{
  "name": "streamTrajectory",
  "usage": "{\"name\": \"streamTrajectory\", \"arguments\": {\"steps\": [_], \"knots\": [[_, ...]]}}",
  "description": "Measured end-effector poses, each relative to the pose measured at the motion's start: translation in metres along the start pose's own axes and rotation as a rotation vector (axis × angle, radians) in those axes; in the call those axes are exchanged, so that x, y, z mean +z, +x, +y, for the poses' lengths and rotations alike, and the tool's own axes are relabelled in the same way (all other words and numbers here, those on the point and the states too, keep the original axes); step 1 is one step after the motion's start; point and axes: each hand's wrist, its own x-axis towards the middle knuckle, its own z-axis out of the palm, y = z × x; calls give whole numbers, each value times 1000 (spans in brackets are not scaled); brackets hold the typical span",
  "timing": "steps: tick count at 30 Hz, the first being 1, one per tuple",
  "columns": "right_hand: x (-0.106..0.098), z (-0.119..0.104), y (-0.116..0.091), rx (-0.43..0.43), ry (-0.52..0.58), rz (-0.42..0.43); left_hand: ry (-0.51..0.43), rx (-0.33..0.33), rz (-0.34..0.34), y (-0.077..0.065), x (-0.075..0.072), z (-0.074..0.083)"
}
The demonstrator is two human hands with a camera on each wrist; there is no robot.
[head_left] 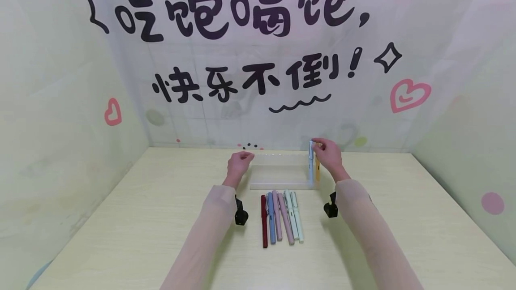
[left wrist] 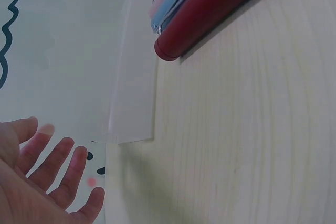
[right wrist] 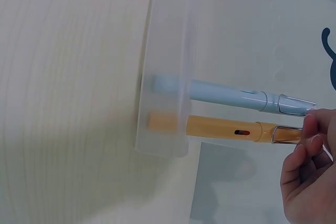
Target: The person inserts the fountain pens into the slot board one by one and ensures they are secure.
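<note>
A clear plastic pen stand (head_left: 282, 185) with a see-through back panel stands near the far wall. My left hand (head_left: 239, 163) pinches the panel's upper left corner between thumb and forefinger; in the left wrist view the other fingers are spread. My right hand (head_left: 329, 153) pinches the capped top of a light blue pen (right wrist: 226, 94), which stands upright with its lower end in the stand's trough. Just right of it stands a yellow-orange pen (right wrist: 220, 127), its cap partly behind my fingers.
In front of the stand several pens lie side by side: a dark red pen (head_left: 264, 223), a blue pen (head_left: 271, 220), two pinkish-purple ones and two pale green ones. Behind the pale wooden table (head_left: 141, 218) rises a printed wall cloth (head_left: 225, 124).
</note>
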Motion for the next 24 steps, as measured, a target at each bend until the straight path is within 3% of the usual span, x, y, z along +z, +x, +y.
{"name": "streamTrajectory", "arguments": {"steps": [14,24], "knots": [[-1,-4,-1,12,-1,4,-3,-1,-4,1,0,-1],[-9,-5,-6,-23,116,-10,-1,-5,-1,0,0,-1]]}}
